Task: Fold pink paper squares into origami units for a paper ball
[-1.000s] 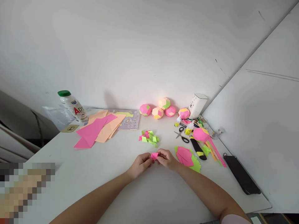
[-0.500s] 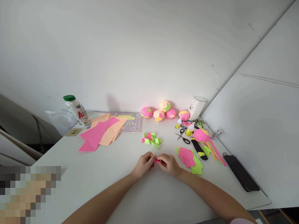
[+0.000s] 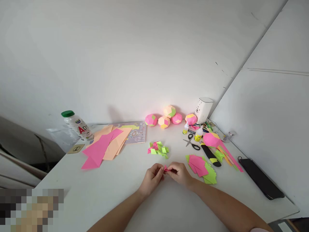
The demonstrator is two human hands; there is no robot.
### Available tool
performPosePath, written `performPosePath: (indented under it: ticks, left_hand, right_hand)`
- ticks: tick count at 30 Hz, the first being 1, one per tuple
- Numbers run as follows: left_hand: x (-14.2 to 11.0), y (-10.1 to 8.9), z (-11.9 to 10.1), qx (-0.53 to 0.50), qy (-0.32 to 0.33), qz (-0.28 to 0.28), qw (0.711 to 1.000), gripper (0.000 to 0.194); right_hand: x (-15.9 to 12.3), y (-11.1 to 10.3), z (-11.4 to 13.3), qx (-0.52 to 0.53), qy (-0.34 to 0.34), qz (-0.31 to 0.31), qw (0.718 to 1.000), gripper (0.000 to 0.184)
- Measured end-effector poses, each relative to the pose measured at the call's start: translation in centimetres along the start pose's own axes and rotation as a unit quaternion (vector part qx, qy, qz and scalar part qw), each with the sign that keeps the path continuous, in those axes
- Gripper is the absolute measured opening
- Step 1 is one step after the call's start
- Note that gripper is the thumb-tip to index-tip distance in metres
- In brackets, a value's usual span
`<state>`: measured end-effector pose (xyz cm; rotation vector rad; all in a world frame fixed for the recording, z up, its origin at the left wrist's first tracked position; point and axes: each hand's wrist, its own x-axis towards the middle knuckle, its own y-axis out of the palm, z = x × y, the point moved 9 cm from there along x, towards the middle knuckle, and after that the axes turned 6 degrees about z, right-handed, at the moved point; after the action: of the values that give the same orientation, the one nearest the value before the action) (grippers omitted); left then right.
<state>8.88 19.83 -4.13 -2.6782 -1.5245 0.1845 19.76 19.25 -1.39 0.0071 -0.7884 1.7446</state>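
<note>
A small folded piece of pink paper (image 3: 166, 169) is pinched between my two hands, low over the table. My left hand (image 3: 153, 176) grips its left side with thumb and fingers. On the other side, my right hand (image 3: 179, 172) pinches it too; both hands cover much of the paper. Just beyond them lies a loose heap of folded green and pink paper pieces (image 3: 158, 149). To the right of my right hand rests a stack of pink paper squares (image 3: 198, 165), partly over green paper squares (image 3: 211, 175).
Several paper balls (image 3: 151, 120) line the wall. Scissors (image 3: 193, 145), glue bottles (image 3: 198, 134) and a box cutter (image 3: 210, 155) lie at right, near a black phone (image 3: 262, 178). Pink sheets (image 3: 96, 151), a notebook (image 3: 137, 137) and a green-capped bottle (image 3: 78, 127) are at left.
The view has shifted a little. Both hands have turned slightly, and the pink paper now sticks up as a small point between the fingertips.
</note>
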Motion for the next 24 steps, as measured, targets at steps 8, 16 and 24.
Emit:
performPosePath:
  ticks: [8, 16, 24]
  left_hand:
    - [0.0, 0.7, -0.4, 0.034, 0.017, 0.036, 0.999, 0.034]
    - [0.0, 0.6, -0.3, 0.047, 0.009, 0.038, 0.998, 0.031]
    - [0.0, 0.6, 0.2, 0.005, -0.007, 0.024, 1.0, 0.032]
  right_hand:
    - [0.0, 0.2, -0.5, 0.016, 0.024, 0.004, 1.0, 0.022]
    - [0.0, 0.4, -1.1, 0.059, 0.078, 0.019, 0.995, 0.018]
    - [-0.2, 0.6, -1.9, 0.134, 0.144, 0.039, 0.98, 0.02]
